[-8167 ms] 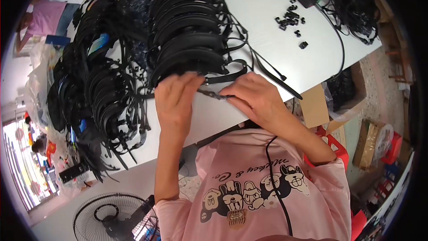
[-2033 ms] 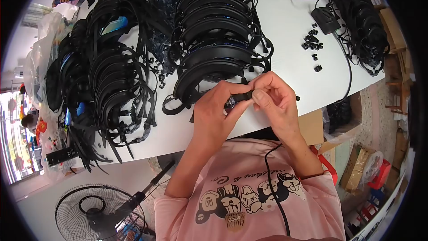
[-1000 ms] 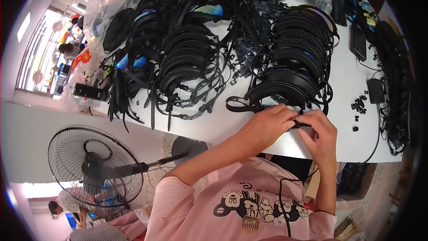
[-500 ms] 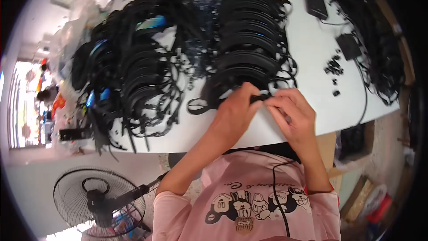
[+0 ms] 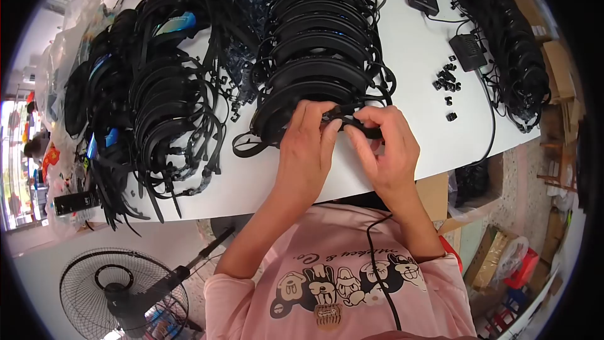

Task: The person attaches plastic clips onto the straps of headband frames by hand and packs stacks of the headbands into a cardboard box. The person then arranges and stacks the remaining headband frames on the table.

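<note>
Left hand (image 5: pixel 305 148) and right hand (image 5: pixel 393 151) pinch a black strap (image 5: pixel 345 116) near the front edge of the table (image 5: pixel 418 129); goggles (image 5: pixel 319 44) extend rearward in a row.

The white table (image 5: pixel 409 44) bears curved black bands (image 5: pixel 319 45) and small clips (image 5: pixel 447 79).

Table (image 5: pixel 409 88), middle: strapped frames (image 5: pixel 321 70) are lying behind left hand (image 5: pixel 307 148) and right hand (image 5: pixel 391 151) | left: another pile (image 5: pixel 167 110) is resting | right: clips (image 5: pixel 446 78) are sitting before adapter (image 5: pixel 467 52) | off-table left: fan (image 5: pixel 117 294) is standing
</note>
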Demonstrator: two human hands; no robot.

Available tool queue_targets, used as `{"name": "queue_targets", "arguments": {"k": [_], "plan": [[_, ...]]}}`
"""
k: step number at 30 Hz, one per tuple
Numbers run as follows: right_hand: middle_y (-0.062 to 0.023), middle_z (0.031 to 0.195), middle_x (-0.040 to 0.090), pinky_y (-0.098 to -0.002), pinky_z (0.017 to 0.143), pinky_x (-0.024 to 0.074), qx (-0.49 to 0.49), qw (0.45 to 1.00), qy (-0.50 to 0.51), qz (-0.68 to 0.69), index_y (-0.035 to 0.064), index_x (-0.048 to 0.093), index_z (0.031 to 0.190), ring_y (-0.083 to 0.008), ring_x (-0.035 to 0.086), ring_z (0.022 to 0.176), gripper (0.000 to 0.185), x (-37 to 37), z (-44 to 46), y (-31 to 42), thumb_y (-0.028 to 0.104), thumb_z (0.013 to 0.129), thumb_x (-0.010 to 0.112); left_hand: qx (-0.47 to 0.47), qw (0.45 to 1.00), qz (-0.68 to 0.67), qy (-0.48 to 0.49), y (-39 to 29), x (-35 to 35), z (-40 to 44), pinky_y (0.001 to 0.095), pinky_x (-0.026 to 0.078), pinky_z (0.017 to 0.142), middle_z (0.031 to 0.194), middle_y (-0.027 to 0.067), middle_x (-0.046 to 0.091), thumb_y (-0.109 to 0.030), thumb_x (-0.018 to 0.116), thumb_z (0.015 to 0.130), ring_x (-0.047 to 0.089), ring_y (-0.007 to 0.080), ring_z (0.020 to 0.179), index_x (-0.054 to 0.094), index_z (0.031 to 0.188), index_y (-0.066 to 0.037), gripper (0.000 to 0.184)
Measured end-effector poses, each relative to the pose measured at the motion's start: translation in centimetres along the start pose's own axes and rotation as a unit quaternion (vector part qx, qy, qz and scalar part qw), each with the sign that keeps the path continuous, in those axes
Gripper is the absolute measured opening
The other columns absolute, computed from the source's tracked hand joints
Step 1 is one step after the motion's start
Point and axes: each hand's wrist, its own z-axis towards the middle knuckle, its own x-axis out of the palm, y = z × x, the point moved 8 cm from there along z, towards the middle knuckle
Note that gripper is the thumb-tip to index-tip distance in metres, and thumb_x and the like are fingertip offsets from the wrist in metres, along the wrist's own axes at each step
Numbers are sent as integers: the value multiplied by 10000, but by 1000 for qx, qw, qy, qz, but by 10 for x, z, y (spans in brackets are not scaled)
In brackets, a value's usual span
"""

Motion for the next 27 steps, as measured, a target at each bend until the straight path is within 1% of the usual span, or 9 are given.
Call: {"name": "queue_targets", "arguments": {"k": [2,5,8,11,17,20,23,26,27], "plan": [[-83,882,628,-359,632,489,42,999,22,-4,26,659,996,-242,608,755,194,4,5,-9,55,847,780,-30,999,-7,24,5,2,2,470,492,836,1098,207,591,-60,592,993,614,401,966,545,1206,11,230],[-83,867,626,-357,624,483,49,997,52,3,24,655,951,-256,607,750,152,7,8,-16,59,856,769,-25,999,-2,30,4,4,3,485,487,851,1107,215,590,-44,584,985,602,431,975,534,1212,20,241],[-86,856,623,-354,622,480,74,993,85,39,22,643,919,-267,605,742,114,9,10,-20,62,877,741,7,1000,8,25,0,5,4,497,482,858,1091,216,589,-28,579,978,596,440,976,534,1224,23,255],[-89,855,622,-355,623,480,58,994,85,45,21,634,918,-269,609,741,99,9,11,-23,62,890,720,32,999,16,38,-3,10,2,492,487,848,1084,210,589,-37,599,973,598,427,980,541,1245,17,284],[-75,838,578,-316,590,427,86,986,74,120,11,605,929,-199,540,687,121,10,7,-39,76,923,706,73,994,69,42,-8,8,4,453,516,754,1015,168,611,-81,636,972,628,373,902,607,1189,15,239],[-69,838,560,-305,584,404,85,984,69,139,7,589,932,-178,501,678,133,10,7,-41,86,941,695,108,991,75,19,-14,5,4,384,491,683,892,161,602,-58,583,992,600,314,735,646,1141,34,186],[-72,841,559,-307,590,406,101,983,73,138,9,584,936,-190,513,688,139,10,6,-39,98,944,690,99,992,51,52,-12,4,3,372,482,664,857,153,595,-46,588,982,590,310,705,649,1118,38,171],[-75,840,558,-310,601,413,78,986,59,134,12,588,928,-206,521,700,139,10,9,-35,107,939,689,119,989,25,81,-13,3,4,361,473,650,836,144,590,-38,589,978,576,285,677,650,1100,37,155],[-77,837,560,-314,605,417,81,986,61,134,12,591,921,-212,522,701,140,10,10,-34,110,936,691,107,989,19,100,-13,3,3,354,471,646,837,144,589,-38,594,976,575,274,678,649,1098,36,153]]}}
